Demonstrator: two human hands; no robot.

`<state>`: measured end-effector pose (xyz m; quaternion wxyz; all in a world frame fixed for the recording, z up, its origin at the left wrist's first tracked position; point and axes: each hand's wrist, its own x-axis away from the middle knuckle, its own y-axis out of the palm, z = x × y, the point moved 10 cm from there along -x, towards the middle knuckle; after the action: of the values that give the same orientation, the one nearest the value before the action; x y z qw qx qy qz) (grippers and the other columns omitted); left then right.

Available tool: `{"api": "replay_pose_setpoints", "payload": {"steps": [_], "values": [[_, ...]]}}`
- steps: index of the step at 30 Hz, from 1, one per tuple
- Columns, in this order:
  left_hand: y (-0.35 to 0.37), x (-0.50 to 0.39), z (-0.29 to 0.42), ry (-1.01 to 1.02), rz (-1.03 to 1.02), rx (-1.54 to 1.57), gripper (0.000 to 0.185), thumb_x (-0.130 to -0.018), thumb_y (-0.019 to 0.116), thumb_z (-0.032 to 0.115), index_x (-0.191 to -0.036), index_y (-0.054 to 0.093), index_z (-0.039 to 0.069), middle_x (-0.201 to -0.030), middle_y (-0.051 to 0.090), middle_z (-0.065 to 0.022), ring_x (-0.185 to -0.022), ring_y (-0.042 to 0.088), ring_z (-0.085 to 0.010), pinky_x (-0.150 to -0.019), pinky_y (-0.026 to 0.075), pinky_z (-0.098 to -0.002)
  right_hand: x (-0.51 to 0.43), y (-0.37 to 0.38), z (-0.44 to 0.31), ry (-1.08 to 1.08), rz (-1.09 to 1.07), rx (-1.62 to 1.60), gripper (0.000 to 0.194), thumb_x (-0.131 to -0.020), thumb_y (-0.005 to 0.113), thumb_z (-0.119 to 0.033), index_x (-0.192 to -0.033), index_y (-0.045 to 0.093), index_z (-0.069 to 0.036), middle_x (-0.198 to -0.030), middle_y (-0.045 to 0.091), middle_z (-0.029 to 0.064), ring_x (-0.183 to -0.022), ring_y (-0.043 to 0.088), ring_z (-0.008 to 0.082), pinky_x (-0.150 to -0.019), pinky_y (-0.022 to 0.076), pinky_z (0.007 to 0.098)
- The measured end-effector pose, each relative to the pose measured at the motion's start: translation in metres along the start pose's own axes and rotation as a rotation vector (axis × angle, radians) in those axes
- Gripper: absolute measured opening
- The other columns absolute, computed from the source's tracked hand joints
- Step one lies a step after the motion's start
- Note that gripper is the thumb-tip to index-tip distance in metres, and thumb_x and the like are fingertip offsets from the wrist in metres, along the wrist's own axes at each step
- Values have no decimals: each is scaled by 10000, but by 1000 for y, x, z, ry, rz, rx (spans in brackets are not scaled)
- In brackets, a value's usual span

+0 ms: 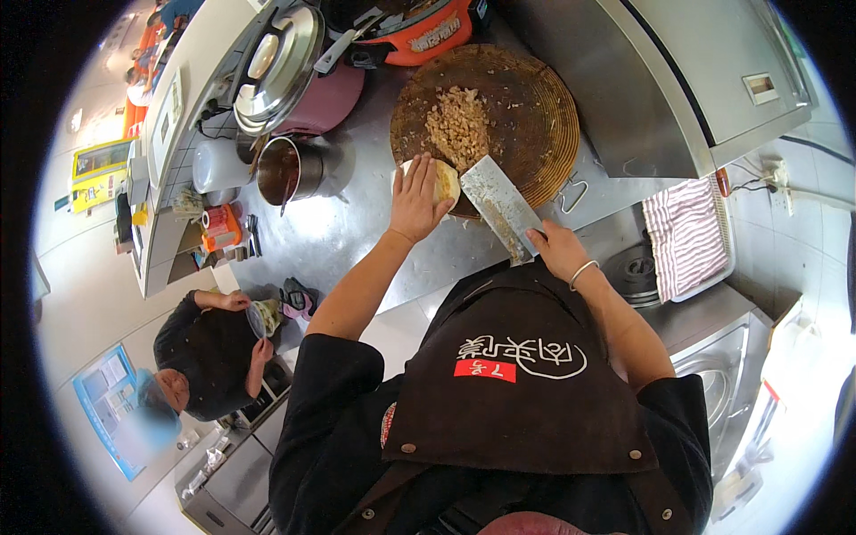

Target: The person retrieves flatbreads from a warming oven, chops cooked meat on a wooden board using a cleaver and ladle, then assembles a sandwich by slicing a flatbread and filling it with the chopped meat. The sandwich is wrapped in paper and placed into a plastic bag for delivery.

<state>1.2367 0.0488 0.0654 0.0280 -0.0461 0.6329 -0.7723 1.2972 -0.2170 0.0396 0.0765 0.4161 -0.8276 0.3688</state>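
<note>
My left hand [416, 200] lies over a round, pale flatbread bun [447, 183] at the near edge of a round wooden chopping block [535, 114]. Its fingers stretch forward across the bread and hide much of it. In my right hand [559, 246] is the handle of a Chinese cleaver [500, 206]. Bits of food cling to its broad blade, which tilts beside the bun with its far end over the block's edge. Beyond both hands, a heap of chopped brown meat [460, 126] sits on the block.
A steel pot [306, 168] of dark sauce and a lidded pink pot [328, 100] stand left. An orange cooker [421, 40] is behind the block. Right are a metal hook [572, 194] and a basket with a striped cloth [687, 241]. A co-worker [214, 354] holds a container at left.
</note>
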Motion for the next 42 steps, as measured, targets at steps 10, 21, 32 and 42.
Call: {"api": "replay_pose_setpoints", "payload": {"steps": [10, 21, 32, 42], "values": [[-13, -7, -1, 245, 85, -2, 862, -889, 641, 509, -1486, 366, -50, -1576, 347, -205, -1477, 295, -390, -1209, 237, -530, -11, 11, 1, 30, 91, -113, 443, -999, 579, -392, -896, 536, 36, -841, 621, 302, -815, 585, 505, -722, 464, 517], [-8, 2, 6, 305, 11, 118, 917, -842, 714, 481, -1494, 352, -53, -1562, 356, -227, -1454, 316, -415, -1195, 275, -492, 0, 11, -2, 83, -97, -99, 459, -1002, 556, -426, -921, 589, 25, -915, 654, 289, -883, 625, 471, -784, 489, 498], [-13, 12, 2, 407, 40, 40, 990, -816, 717, 539, -1500, 341, -70, -1566, 352, -236, -1461, 312, -412, -1200, 276, -484, -18, 10, -6, 62, -110, -96, 499, -1020, 543, -438, -867, 536, 37, -731, 593, 216, -590, 594, 354, -583, 474, 441], [-10, 11, -2, 329, 93, 133, 951, -828, 707, 531, -1485, 368, -68, -1559, 358, -243, -1432, 348, -433, -1193, 304, -472, -15, 4, -6, 17, -238, 23, 507, -1010, 529, -467, -952, 607, 31, -956, 643, 273, -882, 616, 447, -828, 488, 491]]}}
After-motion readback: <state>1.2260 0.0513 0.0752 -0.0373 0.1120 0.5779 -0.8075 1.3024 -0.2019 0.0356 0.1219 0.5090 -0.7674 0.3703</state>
